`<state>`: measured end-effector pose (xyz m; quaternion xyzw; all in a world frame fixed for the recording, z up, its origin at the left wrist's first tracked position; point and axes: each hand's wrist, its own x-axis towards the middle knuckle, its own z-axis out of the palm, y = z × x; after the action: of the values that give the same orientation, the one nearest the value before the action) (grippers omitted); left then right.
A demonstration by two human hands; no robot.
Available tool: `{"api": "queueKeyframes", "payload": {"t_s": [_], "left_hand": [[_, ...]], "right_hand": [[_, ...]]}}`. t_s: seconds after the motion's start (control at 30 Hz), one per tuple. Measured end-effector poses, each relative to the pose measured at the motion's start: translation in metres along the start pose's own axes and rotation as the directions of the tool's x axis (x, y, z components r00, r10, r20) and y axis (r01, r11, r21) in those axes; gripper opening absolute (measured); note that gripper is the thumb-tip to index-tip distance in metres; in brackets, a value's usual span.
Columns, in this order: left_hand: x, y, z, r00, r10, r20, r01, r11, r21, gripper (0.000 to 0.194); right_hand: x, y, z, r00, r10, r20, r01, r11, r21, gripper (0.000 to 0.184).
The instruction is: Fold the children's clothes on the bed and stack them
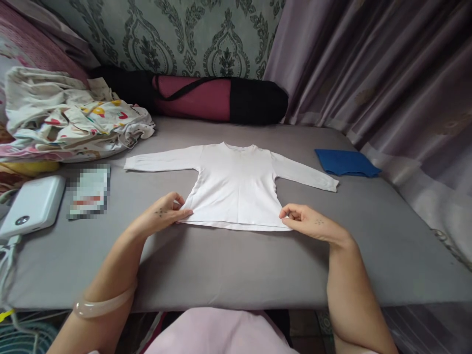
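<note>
A small white long-sleeved shirt (236, 187) lies spread flat, its neckline away from me and its hem toward me. Both sleeves stretch out to the sides. My left hand (162, 214) pinches the hem's left corner between thumb and fingers. At the opposite corner, my right hand (313, 222) grips the hem in the same way. The hem's two layers show a little apart along the front edge.
Grey cloth covers the bed surface (228, 275). Rumpled printed clothes (77, 118) and a white power bank (35, 204) with cables sit left, near a blurred packet (90, 191). A folded blue cloth (346, 162) lies right; a black-and-maroon bag (199, 98) spans the back.
</note>
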<state>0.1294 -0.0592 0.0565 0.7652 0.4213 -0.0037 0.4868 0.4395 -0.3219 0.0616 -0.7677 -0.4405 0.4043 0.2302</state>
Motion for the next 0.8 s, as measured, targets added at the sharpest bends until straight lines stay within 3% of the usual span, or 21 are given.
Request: {"api": "queueKeyframes", "payload": {"t_s": [0.2, 0.47, 0.53, 0.6, 0.7, 0.8], "left_hand": [[0.003, 0.000, -0.004, 0.998, 0.016, 0.068, -0.027, 0.987, 0.160, 0.048], [0.002, 0.005, -0.016, 0.988, 0.018, 0.150, -0.033, 0.995, 0.094, 0.048], [0.009, 0.009, -0.019, 0.995, 0.008, 0.099, -0.012, 0.999, 0.042, 0.048], [0.022, 0.014, -0.020, 1.000, -0.015, -0.012, 0.015, 1.000, -0.025, 0.047], [0.049, 0.025, -0.016, 0.984, -0.072, -0.162, 0.058, 0.994, -0.094, 0.039], [0.076, 0.033, -0.008, 0.961, -0.094, -0.259, 0.071, 0.993, -0.095, 0.027]], "right_hand": [[-0.001, -0.008, 0.000, 0.999, 0.032, 0.018, -0.031, 0.995, -0.091, 0.020], [-0.005, -0.011, -0.015, 0.989, 0.016, 0.149, -0.019, 1.000, 0.021, 0.023], [0.002, -0.012, -0.019, 0.997, 0.047, 0.063, -0.053, 0.994, 0.092, 0.026], [0.016, -0.012, -0.021, 0.987, 0.101, -0.122, -0.078, 0.981, 0.178, 0.024], [0.049, -0.012, -0.020, 0.896, 0.240, -0.374, -0.166, 0.962, 0.219, 0.021], [0.081, -0.012, -0.015, 0.814, 0.313, -0.489, -0.274, 0.950, 0.153, 0.026]]}}
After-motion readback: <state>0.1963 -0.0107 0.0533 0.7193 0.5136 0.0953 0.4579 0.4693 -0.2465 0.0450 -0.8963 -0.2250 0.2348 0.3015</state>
